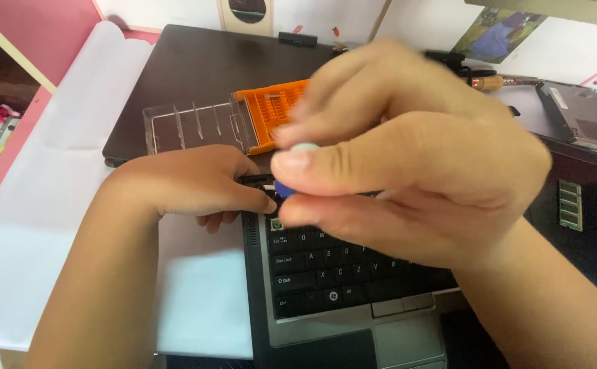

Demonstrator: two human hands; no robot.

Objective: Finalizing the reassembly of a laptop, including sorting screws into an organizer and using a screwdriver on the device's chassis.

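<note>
My right hand (408, 157) is close to the camera, fingers pinched on the small blue and pale top of a screwdriver handle (286, 186) that points down at the upper left corner of a laptop keyboard (332, 266). The tool's shaft is hidden by my fingers. My left hand (189, 181) rests curled on the laptop's (312, 342) top left corner, fingertips pressing next to the tool.
An orange bit holder (271, 113) with a clear plastic lid (192, 126) lies on a closed dark laptop (196, 68) behind. White paper (52, 205) covers the desk at left. A green memory module (570, 205) lies on a dark panel at right, a grey device (582, 113) beyond it.
</note>
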